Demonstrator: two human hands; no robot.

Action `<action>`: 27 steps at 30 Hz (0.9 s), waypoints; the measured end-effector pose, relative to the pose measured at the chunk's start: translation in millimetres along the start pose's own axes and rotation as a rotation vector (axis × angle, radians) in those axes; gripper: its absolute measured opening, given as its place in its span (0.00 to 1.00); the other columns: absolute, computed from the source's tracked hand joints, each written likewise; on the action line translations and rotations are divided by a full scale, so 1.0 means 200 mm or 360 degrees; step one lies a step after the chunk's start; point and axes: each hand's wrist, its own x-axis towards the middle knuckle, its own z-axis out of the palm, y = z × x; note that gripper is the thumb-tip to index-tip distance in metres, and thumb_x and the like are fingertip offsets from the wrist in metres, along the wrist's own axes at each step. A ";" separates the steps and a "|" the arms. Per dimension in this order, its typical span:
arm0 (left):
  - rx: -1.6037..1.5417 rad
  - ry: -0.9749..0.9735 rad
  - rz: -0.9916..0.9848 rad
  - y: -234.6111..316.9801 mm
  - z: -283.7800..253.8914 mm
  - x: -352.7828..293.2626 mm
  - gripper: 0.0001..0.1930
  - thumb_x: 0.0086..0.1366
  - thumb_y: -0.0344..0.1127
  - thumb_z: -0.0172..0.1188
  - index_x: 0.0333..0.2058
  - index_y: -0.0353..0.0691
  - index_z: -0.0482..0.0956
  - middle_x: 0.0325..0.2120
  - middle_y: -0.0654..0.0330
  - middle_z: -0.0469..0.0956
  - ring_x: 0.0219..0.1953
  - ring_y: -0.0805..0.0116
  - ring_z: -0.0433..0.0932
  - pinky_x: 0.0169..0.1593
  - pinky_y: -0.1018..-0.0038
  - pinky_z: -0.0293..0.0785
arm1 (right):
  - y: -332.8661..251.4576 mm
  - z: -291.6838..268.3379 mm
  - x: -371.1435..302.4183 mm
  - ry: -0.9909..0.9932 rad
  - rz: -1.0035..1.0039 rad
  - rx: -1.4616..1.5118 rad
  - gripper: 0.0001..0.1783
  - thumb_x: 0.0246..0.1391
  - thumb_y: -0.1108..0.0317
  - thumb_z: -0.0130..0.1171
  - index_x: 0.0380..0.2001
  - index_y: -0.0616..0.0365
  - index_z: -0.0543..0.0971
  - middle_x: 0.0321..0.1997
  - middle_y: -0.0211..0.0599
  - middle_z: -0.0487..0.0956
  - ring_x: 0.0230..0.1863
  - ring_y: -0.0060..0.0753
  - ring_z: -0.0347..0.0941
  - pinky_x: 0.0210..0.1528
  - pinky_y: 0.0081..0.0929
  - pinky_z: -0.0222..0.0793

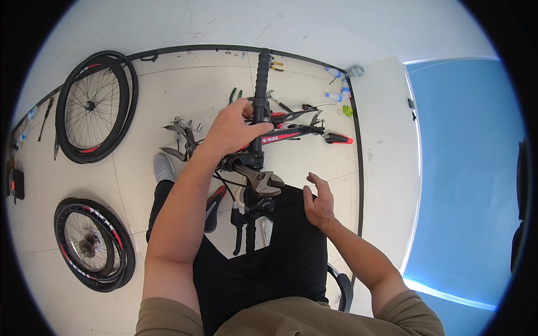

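**Left hand (231,130) closed on the handlebar (261,84), right hand (320,206) free**

We have our left thumb over the bar and our fingers round its far side, a narrow hold just short of the ribbed rubber end that points away from us. The bar runs through the hold and back toward our body, its near end showing in the gap between our black-clad legs (297,229); we judge that the hand is there to keep it from swinging.

Just nearer to us than the hold, an adjustable wrench (263,182) sits over the stem (255,161), its head turned to our right. We cannot tell whether it bites on anything or merely rests there. Our right hand is empty, nearer and to the right of the hold, fingers loosely apart, perhaps left free for that tool.

Right of the hold stretches the black and red frame (286,135). Toward our body are a brake lever (239,224) and, further left, the saddle (213,210). Well off to the left lie two wheels (89,105) (88,246), probably set aside for working room. Green-handled pliers (232,95) lie beyond our left hand, likely within an easy reach.
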 end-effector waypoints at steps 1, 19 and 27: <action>0.0037 -0.0019 -0.0006 0.00 0.00 0.00 0.27 0.54 0.45 0.77 0.42 0.31 0.77 0.32 0.50 0.84 0.35 0.63 0.83 0.42 0.69 0.80 | 0.00 0.00 0.00 0.0001 -0.0005 -0.0003 0.23 0.61 0.68 0.59 0.59 0.64 0.74 0.54 0.50 0.80 0.58 0.51 0.75 0.61 0.42 0.71; -0.0605 -0.0137 -0.0001 -0.01 0.00 0.00 0.43 0.57 0.34 0.74 0.68 0.29 0.62 0.43 0.49 0.87 0.45 0.65 0.84 0.53 0.69 0.77 | -0.02 0.00 0.01 -0.0008 -0.0069 -0.0054 0.21 0.59 0.71 0.58 0.56 0.65 0.76 0.54 0.51 0.80 0.57 0.52 0.75 0.60 0.42 0.71; -0.0987 -0.0285 -0.0061 -0.05 -0.01 0.03 0.39 0.62 0.30 0.70 0.68 0.30 0.61 0.46 0.50 0.84 0.45 0.65 0.83 0.52 0.69 0.79 | -0.02 0.00 0.01 -0.0010 -0.0058 -0.0041 0.21 0.58 0.71 0.59 0.55 0.63 0.77 0.54 0.50 0.80 0.57 0.51 0.75 0.59 0.41 0.72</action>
